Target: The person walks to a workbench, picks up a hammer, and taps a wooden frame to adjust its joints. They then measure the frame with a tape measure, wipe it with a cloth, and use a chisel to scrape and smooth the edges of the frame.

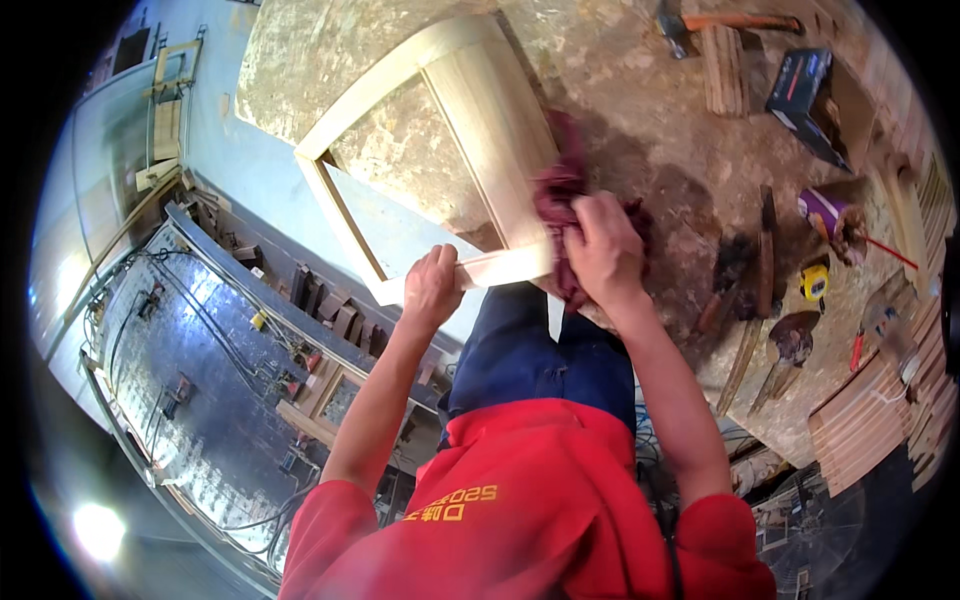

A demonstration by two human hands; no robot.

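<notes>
A pale wooden frame with one solid panel and one open bay lies partly on the workbench, its near left corner reaching past the bench edge. My left hand is closed around the frame's near rail. In my right hand is a bunched dark red cloth, held at the right end of that rail, against the panel's near right corner. Part of the cloth is hidden under my fingers, and its edges look slightly blurred.
On the stained workbench at right lie a hammer, wood block, open box, purple can, yellow tape measure, brushes and scrapers. Left below stands a metal-topped machine table with hoses.
</notes>
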